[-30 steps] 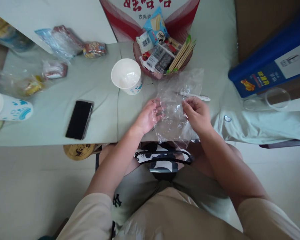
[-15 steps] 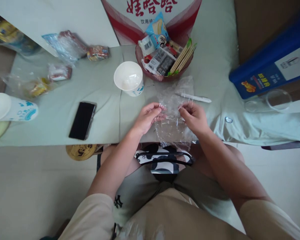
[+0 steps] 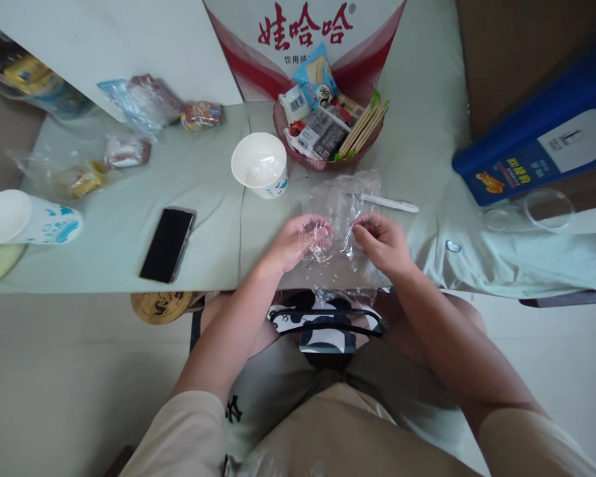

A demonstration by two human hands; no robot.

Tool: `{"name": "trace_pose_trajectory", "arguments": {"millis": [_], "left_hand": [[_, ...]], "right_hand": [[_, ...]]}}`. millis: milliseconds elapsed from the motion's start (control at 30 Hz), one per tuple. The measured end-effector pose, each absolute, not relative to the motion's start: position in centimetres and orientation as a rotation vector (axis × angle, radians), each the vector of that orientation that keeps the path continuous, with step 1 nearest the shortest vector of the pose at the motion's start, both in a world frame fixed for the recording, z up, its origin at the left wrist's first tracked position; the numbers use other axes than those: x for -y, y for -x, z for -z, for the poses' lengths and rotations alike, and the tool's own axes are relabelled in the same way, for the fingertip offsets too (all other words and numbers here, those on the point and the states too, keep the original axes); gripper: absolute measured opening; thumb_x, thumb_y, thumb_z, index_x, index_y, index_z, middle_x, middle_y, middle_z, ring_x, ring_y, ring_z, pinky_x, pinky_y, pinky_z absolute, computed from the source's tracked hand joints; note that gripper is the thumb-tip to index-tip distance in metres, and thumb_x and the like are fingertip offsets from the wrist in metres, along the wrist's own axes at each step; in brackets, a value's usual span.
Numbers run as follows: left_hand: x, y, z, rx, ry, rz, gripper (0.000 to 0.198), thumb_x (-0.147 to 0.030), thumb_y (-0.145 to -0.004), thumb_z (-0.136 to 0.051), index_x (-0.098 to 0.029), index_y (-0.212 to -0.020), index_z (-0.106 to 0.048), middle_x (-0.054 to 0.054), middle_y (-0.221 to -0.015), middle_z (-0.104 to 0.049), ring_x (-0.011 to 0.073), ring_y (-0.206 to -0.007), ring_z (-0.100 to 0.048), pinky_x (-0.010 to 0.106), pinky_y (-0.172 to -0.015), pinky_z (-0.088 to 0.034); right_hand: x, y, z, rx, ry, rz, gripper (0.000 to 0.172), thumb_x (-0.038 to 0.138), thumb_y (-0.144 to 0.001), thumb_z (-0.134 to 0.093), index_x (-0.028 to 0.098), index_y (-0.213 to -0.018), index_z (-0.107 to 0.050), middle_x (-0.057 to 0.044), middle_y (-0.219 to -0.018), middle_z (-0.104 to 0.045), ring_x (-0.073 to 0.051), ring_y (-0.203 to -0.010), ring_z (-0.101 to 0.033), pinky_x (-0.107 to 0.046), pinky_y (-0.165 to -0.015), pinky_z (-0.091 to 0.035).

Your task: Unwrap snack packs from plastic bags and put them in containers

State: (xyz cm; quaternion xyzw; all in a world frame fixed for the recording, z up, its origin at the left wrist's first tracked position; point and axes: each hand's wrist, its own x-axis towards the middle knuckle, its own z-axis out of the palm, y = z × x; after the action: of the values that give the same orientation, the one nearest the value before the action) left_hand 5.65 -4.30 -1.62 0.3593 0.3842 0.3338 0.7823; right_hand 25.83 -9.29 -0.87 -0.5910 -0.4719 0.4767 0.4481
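Note:
A crumpled clear plastic bag [image 3: 345, 255] stretches between my two hands and hangs over the table's front edge. My left hand [image 3: 298, 242] is closed on its left side, fingers curled, with thin film lying over the fingertips. On the other side, my right hand [image 3: 381, 244] pinches the plastic between thumb and fingers. Just behind my hands, part of the film lies by a white pen-like stick [image 3: 390, 203]. A white paper cup [image 3: 261, 165] with blue print stands beyond my left hand.
A reddish bowl [image 3: 322, 163] of packaged snacks stands before a red-and-white carton [image 3: 310, 50]. Left are a phone [image 3: 167, 244], a lying paper cup [image 3: 54, 224] and wrapped snacks [image 3: 202, 115]. Right are a blue box [image 3: 521, 149] and a clear plastic cup [image 3: 549, 211].
The plastic has shifted and now covers more of my left fingers. My right hand keeps its pinch. The view has tilted slightly, so everything on the table sits a little lower.

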Motion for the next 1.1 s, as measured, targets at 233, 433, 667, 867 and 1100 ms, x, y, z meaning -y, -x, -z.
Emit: {"name": "trace_pose_trajectory", "arguments": {"millis": [233, 433, 667, 867, 1100], "left_hand": [[3.6, -5.2, 2.3, -0.973, -0.900, -0.824, 0.065, -0.036, -0.055, -0.102, -0.021, -0.103, -0.060, -0.002, -0.076, -0.074, 0.0148, -0.068, -0.073, 0.026, -0.068, -0.058], [4.5, -6.2, 2.6, -0.883, -0.812, -0.725, 0.061, -0.040, -0.062, -0.099, -0.020, -0.108, -0.067, 0.003, -0.091, -0.076, 0.0178, -0.078, -0.076, 0.030, -0.075, -0.060], [4.8, -6.0, 2.4, -1.024, -0.978, -0.676, 0.036, -0.025, -0.076, -0.089, -0.015, -0.105, -0.071, 0.005, -0.087, -0.079, 0.0138, -0.068, -0.072, 0.028, -0.070, -0.060], [3.9, -4.9, 2.1, -1.039, -0.909, -0.797, 0.033, -0.030, -0.071, -0.092, -0.015, -0.092, -0.072, 0.005, -0.084, -0.079, 0.0142, -0.069, -0.074, 0.025, -0.066, -0.058], [4.7, -5.7, 1.7, -0.684, -0.595, -0.690, 0.073, -0.062, -0.071, -0.088, -0.024, -0.129, -0.064, 0.013, -0.120, -0.080, 0.0303, -0.104, -0.080, 0.040, -0.084, -0.065]], "right_hand": [[9.0, -26.3, 0.8, 1.133, 1.533, -1.069, 0.027, 0.046, -0.079, -0.070, 0.019, -0.085, -0.067, 0.005, -0.059, -0.054, -0.009, -0.050, -0.043, -0.025, -0.048, -0.032], [8.9, -26.1, 1.2, 1.149, 1.502, -1.046, 0.029, 0.048, -0.081, -0.071, 0.020, -0.085, -0.066, 0.005, -0.060, -0.055, -0.008, -0.049, -0.043, -0.025, -0.050, -0.034], [9.3, -26.2, 1.4, 1.176, 1.523, -0.952, 0.029, 0.048, -0.084, -0.071, 0.020, -0.088, -0.068, 0.003, -0.061, -0.062, -0.009, -0.048, -0.048, -0.025, -0.049, -0.037], [9.2, -26.4, 1.3, 1.118, 1.507, -0.840, 0.027, 0.047, -0.086, -0.072, 0.021, -0.086, -0.067, 0.004, -0.060, -0.061, -0.008, -0.046, -0.046, -0.024, -0.046, -0.035], [9.0, -26.4, 1.3, 1.120, 1.441, -0.950, 0.022, 0.042, -0.086, -0.071, 0.021, -0.088, -0.066, 0.005, -0.061, -0.060, -0.007, -0.046, -0.043, -0.024, -0.047, -0.035]]}}
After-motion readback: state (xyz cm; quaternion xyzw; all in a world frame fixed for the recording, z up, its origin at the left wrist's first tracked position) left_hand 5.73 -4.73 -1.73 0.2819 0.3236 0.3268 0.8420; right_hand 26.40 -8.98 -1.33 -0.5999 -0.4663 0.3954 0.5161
